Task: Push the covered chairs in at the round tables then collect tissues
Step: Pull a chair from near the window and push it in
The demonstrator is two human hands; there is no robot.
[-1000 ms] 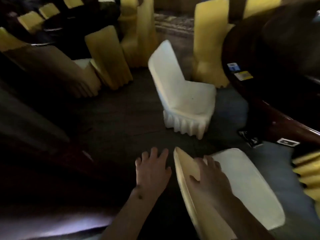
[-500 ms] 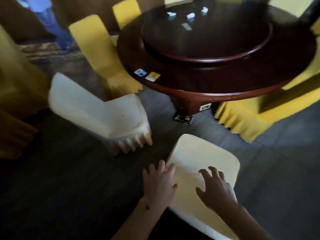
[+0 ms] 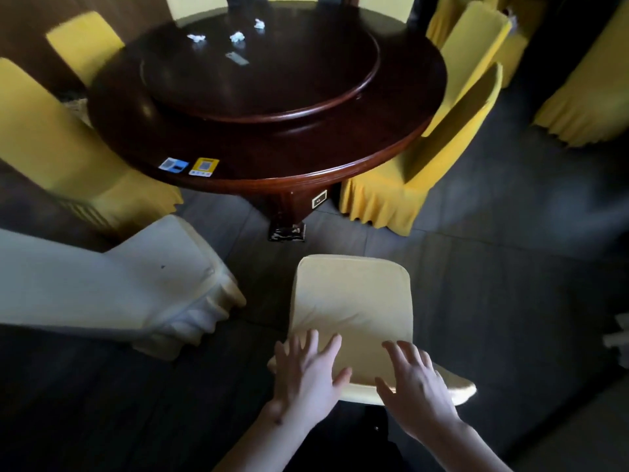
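A pale yellow covered chair [image 3: 354,301] stands in front of me, its seat facing the dark round table [image 3: 272,155]. My left hand [image 3: 306,376] and my right hand [image 3: 413,390] rest spread on the top of its backrest, fingers apart. A second pale covered chair [image 3: 119,287] sits to the left, pulled out and turned sideways. Three crumpled white tissues [image 3: 237,37] lie on the table's turntable [image 3: 262,73], at its far side.
Yellow covered chairs [image 3: 408,185] ring the table, one [image 3: 44,137] at the left. Two cards [image 3: 203,166] lie near the table's front edge. The pedestal [image 3: 289,212] stands under the table. More yellow chairs [image 3: 585,107] stand at the right on dark floor.
My view has swung from the floor and left chairs round to face the table. The chair under my hands has turned square to the table, and both hands now lie on its backrest.
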